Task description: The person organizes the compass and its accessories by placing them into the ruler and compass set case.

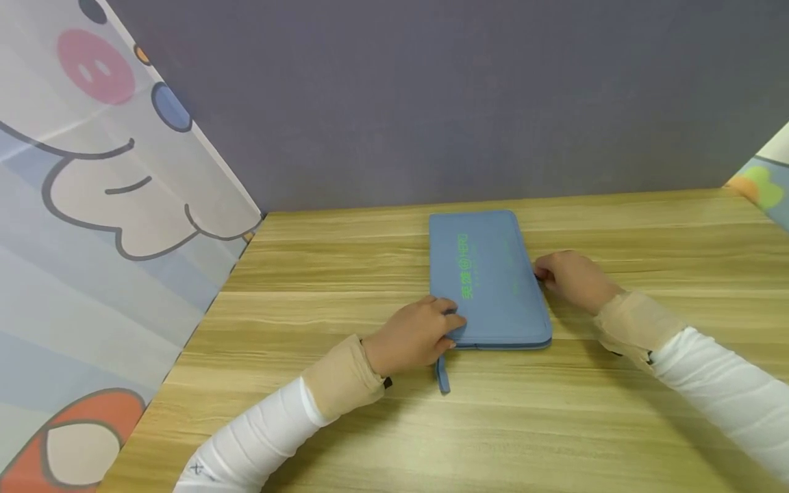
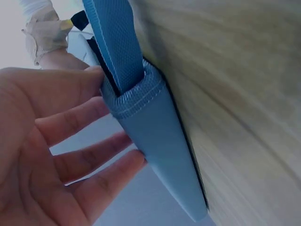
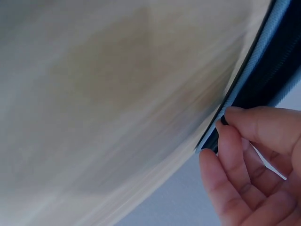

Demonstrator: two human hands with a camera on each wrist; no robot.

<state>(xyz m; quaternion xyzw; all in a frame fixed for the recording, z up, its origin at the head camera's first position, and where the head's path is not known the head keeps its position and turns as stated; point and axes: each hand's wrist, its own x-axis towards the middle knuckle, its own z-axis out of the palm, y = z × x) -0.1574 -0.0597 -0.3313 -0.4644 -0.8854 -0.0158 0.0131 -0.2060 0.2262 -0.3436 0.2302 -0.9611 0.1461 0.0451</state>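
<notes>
A flat blue zip case (image 1: 493, 274) with green lettering lies on the wooden table. My left hand (image 1: 413, 335) holds its near left corner, fingers on the cover and thumb at the near edge. From that corner hangs a short blue strap loop (image 1: 442, 375), large in the left wrist view. On the case's right side my right hand (image 1: 573, 277) pinches a small black zipper pull (image 3: 224, 121) between thumb and forefinger. The right wrist view shows the zipped edge parted beside these fingers, with a dark gap. What lies inside the case cannot be seen.
The wooden table (image 1: 345, 274) runs back to a grey upright panel (image 1: 431, 103). On the left stands a cartoon-printed sheet (image 1: 80, 287), and another printed surface (image 1: 770, 185) shows at the far right.
</notes>
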